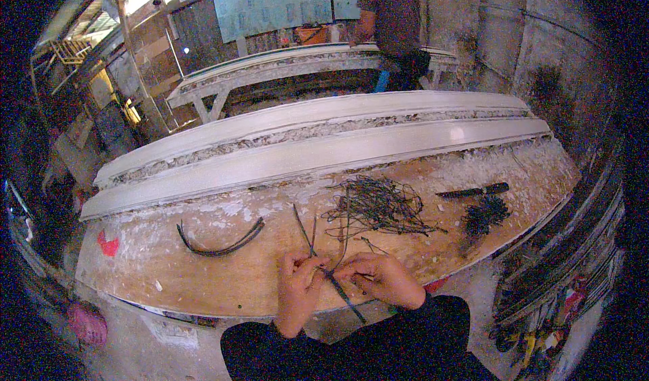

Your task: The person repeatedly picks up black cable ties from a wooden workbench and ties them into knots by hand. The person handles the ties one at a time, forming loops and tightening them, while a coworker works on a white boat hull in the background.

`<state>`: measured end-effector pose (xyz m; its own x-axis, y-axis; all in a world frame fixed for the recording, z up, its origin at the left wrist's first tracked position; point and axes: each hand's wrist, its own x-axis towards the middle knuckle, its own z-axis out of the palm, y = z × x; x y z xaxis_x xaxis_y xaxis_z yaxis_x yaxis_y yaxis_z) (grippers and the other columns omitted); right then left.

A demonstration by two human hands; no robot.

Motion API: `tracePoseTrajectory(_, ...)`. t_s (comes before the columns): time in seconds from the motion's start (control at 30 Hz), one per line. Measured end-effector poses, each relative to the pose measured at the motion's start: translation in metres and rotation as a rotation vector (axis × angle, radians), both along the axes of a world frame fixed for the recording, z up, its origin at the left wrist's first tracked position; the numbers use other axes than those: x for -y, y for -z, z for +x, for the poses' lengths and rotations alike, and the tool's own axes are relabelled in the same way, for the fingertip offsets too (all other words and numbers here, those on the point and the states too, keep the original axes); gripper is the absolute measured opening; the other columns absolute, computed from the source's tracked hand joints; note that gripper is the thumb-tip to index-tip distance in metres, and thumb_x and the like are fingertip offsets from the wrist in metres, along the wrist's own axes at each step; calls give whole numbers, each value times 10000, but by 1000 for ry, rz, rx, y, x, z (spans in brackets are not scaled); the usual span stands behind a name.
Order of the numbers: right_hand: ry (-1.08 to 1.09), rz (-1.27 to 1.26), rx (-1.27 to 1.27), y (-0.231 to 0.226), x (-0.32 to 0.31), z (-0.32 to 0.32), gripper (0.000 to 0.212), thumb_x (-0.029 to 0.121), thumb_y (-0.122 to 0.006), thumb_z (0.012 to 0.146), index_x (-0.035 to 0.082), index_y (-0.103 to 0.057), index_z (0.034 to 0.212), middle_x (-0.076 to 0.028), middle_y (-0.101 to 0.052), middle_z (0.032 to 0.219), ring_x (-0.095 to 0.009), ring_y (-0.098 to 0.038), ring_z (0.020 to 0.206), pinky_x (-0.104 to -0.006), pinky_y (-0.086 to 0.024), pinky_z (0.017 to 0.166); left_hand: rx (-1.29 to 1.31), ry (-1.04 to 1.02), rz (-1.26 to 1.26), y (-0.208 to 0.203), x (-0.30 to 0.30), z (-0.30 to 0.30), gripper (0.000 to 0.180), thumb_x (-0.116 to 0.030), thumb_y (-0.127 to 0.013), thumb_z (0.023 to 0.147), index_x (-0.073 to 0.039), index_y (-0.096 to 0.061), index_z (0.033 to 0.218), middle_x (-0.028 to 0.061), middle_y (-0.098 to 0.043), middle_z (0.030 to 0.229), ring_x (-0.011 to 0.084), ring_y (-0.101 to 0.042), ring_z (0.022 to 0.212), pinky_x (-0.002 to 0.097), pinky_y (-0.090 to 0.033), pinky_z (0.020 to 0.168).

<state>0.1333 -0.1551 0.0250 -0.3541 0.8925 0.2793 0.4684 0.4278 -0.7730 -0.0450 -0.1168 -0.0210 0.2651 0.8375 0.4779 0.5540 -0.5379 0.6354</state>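
Note:
Close together at the near edge of the bench are my left hand (301,286) and my right hand (385,278), both with fingers pinched. Between them crosses a thin dark strip (347,301), its lower end sticking out over the bench edge. My left fingers grip it near the crossing. A dark cord (344,240) runs from the tangle down to my right fingertips, which pinch it close to the strip. Beyond my hands lies the loose tangle of dark cord (382,205). To the left rests a small bundle of curved dark strips (220,251).
A dark knife (473,190) and a clump of short dark pieces (485,215) lie on the worn wooden bench (169,286) at right. Long pale mouldings (324,158) line its far side. Behind, a person (392,16) stands at another bench (270,62). A pink container (88,323) is lower left.

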Motion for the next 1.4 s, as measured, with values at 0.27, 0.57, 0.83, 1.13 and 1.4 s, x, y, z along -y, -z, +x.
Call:
tracePoseTrajectory(0.27,169,-97,-188,5,0,6,193,51,-603,767,37,-614,959,-73,-623,940,-156,-588,820,-284,-472,726,101,-41,-48,-20,-10,-34,178,-36,-646,697,-65,-638,873,91,-540,844,171,-538,671,254,-449,593)
tracePoseTrajectory(0.57,92,-286,105,-5,5,36,185,104,-626,756,26,-625,924,-82,-640,856,-166,-601,772,-276,-471,687,262,-50,-258,-33,-10,-50,225,-31,-640,694,-87,-640,912,77,-554,709,159,-542,657,256,-445,579)
tracePoseTrajectory(0.83,9,-328,181,-13,14,54,137,72,-622,749,24,-631,878,-71,-638,792,-176,-605,718,-289,-471,635,56,-104,146,-11,-31,-75,227,-59,-659,623,-120,-656,841,63,-504,699,217,-512,689,318,-440,615)
tracePoseTrajectory(1.13,-284,-126,-519,-7,16,72,102,102,-669,704,8,-636,731,-119,-633,712,-198,-599,607,-294,-456,530,-57,-62,429,-12,-33,-71,149,-88,-677,625,-108,-662,772,46,-475,780,214,-480,751,308,-412,650)
tracePoseTrajectory(1.4,-129,-140,-1167,1,17,51,171,146,-678,696,15,-569,718,-119,-610,691,-207,-578,548,-317,-469,511,290,59,-203,-10,-19,-60,167,-29,-652,675,-49,-656,841,69,-536,792,170,-516,717,279,-423,616)
